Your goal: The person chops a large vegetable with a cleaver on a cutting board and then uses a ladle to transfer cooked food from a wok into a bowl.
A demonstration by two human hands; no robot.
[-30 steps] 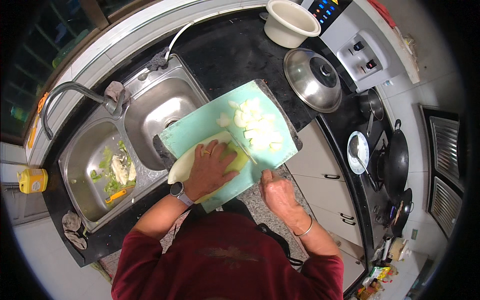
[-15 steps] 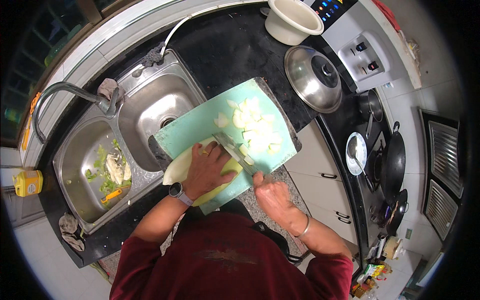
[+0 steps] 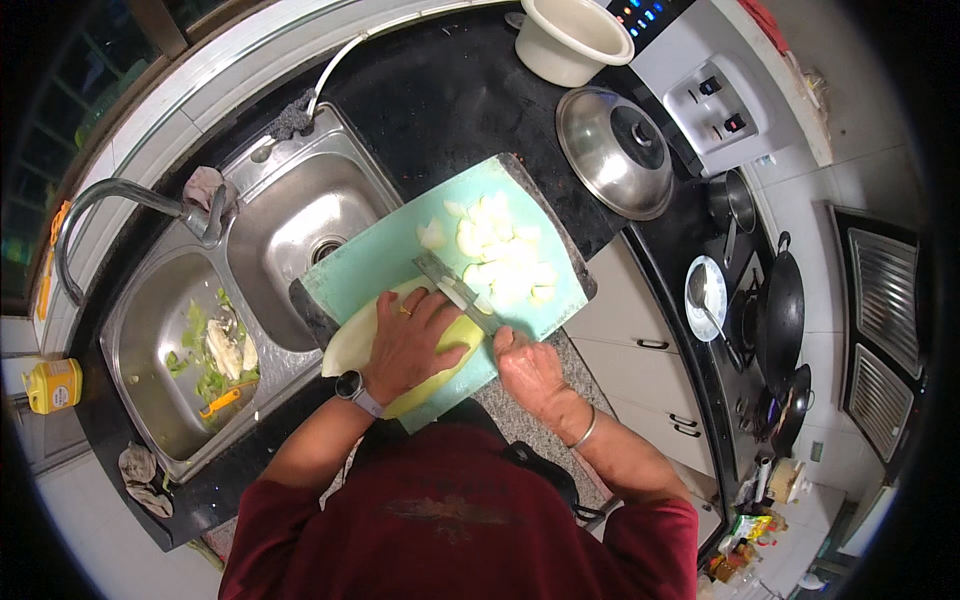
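A long, pale green peeled gourd [image 3: 347, 345] lies across the light green cutting board [image 3: 375, 240]. My left hand [image 3: 412, 335] presses on top of it, fingers bent toward the blade and thumb out to the side. In my right hand [image 3: 530, 370] is the handle of a kitchen knife [image 3: 434, 268], its wide blade at the gourd's cut end, close to my left fingertips. A pale slice shows against the blade. Cut gourd chunks [image 3: 500, 245] are heaped on the far right of the board, partly washed out by glare.
Under the board's left end is a double steel sink [image 3: 300, 205]; a yellow-handled peeler [image 3: 220, 403] and green peelings lie in its left bowl. A steel lid [image 3: 610, 150] and cream basin [image 3: 572, 42] sit on the black counter beyond. At right are a wok [image 3: 783, 320] and a plate with a ladle [image 3: 707, 298].
The whole view has shifted slightly. My right hand and the knife have moved a little, the blade still at the gourd's cut end. My left hand keeps its hold on the gourd.
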